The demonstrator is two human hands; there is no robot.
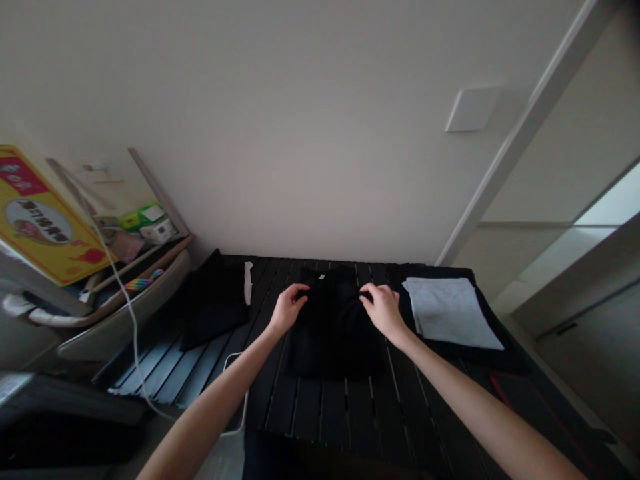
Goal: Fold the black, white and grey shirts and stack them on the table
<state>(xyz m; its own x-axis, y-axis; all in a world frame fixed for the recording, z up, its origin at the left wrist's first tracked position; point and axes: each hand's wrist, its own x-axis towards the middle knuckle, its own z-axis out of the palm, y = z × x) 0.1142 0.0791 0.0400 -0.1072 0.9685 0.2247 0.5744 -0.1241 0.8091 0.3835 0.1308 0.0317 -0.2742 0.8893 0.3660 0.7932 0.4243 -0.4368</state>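
Observation:
A black garment [333,333] with a small white label near its far edge lies on a dark slatted table [357,407] in front of me. My left hand [289,307] pinches its left side, thumb and fingers closed on the cloth. On the opposite side, my right hand [384,308] grips the cloth between thumb and fingertips. Dark fabric makes the folds hard to make out. To the left lies another folded black cloth [213,303] with a white strip at its edge. Pale folded cloth [453,312] rests on black fabric to the right.
A cart [150,313] with a yellow box [43,220] and small packages stands at the left. A white cable [131,307] hangs across the table's left end. The wall [310,133] rises behind the table, and a red-edged dark item [535,407] lies at the right.

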